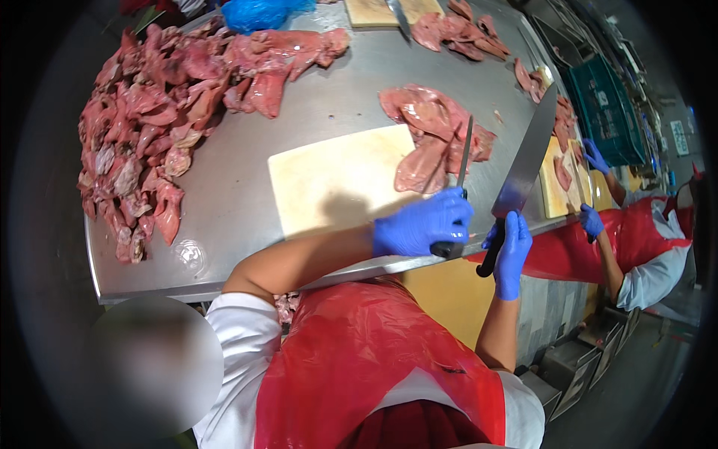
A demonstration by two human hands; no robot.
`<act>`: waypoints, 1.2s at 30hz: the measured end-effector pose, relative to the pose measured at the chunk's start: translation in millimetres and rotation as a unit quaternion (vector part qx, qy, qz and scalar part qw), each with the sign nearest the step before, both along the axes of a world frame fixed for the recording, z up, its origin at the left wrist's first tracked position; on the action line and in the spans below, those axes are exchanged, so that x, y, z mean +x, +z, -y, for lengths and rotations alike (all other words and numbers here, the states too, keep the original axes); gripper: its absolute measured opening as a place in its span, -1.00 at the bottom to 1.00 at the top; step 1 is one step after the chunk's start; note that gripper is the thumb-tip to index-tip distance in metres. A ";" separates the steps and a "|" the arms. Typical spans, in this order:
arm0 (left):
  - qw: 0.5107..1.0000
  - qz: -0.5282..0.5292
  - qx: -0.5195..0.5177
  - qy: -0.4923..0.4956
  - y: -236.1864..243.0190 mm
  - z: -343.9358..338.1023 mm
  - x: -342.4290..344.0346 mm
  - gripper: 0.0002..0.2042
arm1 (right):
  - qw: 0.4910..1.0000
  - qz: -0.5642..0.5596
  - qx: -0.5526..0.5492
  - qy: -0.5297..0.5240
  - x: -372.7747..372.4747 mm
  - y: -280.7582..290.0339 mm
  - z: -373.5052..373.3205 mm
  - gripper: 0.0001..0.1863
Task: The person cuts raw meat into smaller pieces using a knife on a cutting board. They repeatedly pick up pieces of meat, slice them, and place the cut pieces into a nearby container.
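White wall signs (679, 137) far right

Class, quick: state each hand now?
Left hand: closed on the thin metal honing rod.
Right hand: closed on the broad-bladed steel knife.

Bright overhead light glares off the steel table (247, 187), and a soft shadow falls on the pale cutting board (336, 179) near the table's front edge. Fisheye distortion bends straight edges, the rim darkens to black, and a blurred patch sits at lower left.

Bare cutting board (329, 179) lies open between heaped meat (142, 127) and meat slices (434, 135).
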State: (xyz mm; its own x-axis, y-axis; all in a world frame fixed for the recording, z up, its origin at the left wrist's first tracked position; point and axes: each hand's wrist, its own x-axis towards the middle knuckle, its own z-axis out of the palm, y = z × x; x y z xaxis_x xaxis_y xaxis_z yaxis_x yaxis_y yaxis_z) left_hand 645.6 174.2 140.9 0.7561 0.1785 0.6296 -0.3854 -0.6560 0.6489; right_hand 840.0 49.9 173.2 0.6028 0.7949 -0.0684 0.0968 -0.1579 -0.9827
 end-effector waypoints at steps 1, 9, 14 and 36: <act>0.999 -0.005 0.039 -0.009 -5.7 11.6 23.0 -0.75 | 1.000 -0.015 -0.004 -0.013 11.5 -5.6 9.2 -0.74; 0.932 -0.142 0.328 -0.056 -91.1 83.1 103.8 -0.97 | 0.995 -0.073 -0.054 -0.041 90.2 -35.5 58.2 -0.75; 0.911 -0.176 0.332 -0.168 -118.0 83.1 110.6 -0.93 | 0.993 -0.098 -0.063 -0.002 92.8 -39.7 47.3 -0.79; 0.922 -0.144 0.277 -0.229 -157.3 12.7 119.0 -0.69 | 0.982 -0.085 -0.077 0.148 64.6 -56.1 -18.7 -0.81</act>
